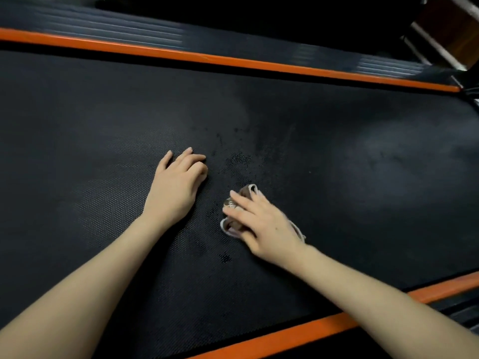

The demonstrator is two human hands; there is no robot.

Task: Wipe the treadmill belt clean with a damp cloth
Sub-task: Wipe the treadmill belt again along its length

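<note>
The black dotted treadmill belt [337, 156] fills most of the head view. My right hand [261, 224] presses a small bunched cloth [229, 225], brown with a pale edge, flat onto the belt near the middle. Its fingers lie fairly straight over the cloth. My left hand [178, 180] rests on the belt just left of it, fingers loosely bent with their tips on the surface and nothing in them. Dark wet speckles [237, 159] mark the belt between and beyond the hands. A paler dusty patch [394, 161] shows to the right.
An orange side strip [207, 58] runs along the far edge of the belt, with a ribbed dark side rail [116, 29] behind it. Another orange strip [311, 330] borders the near edge. A metal frame part [440, 35] stands at the top right.
</note>
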